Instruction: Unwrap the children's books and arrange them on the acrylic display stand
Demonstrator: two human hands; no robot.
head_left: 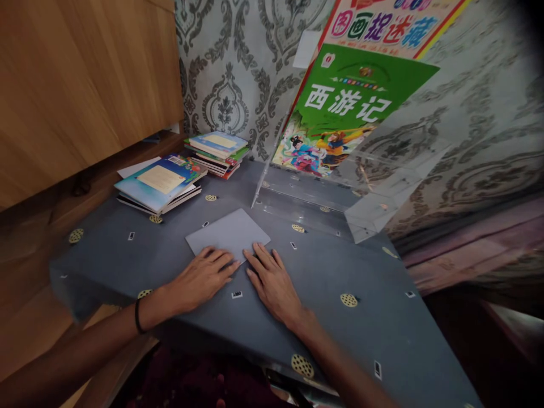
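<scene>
A plain pale grey flat piece, like a card or folded paper, lies on the grey patterned tablecloth in front of me. My left hand rests palm down on its near left edge, fingers stretched out. On the near right edge lie the fingertips of my right hand, also spread and flat. Neither hand grips anything. The fingers cover part of the near edge. A dark band circles my left wrist.
Two stacks of books, one nearer and one against the wall, stand at the back left. A clear acrylic rack at the back right holds a green picture book and another book behind it. A wooden cabinet is at left.
</scene>
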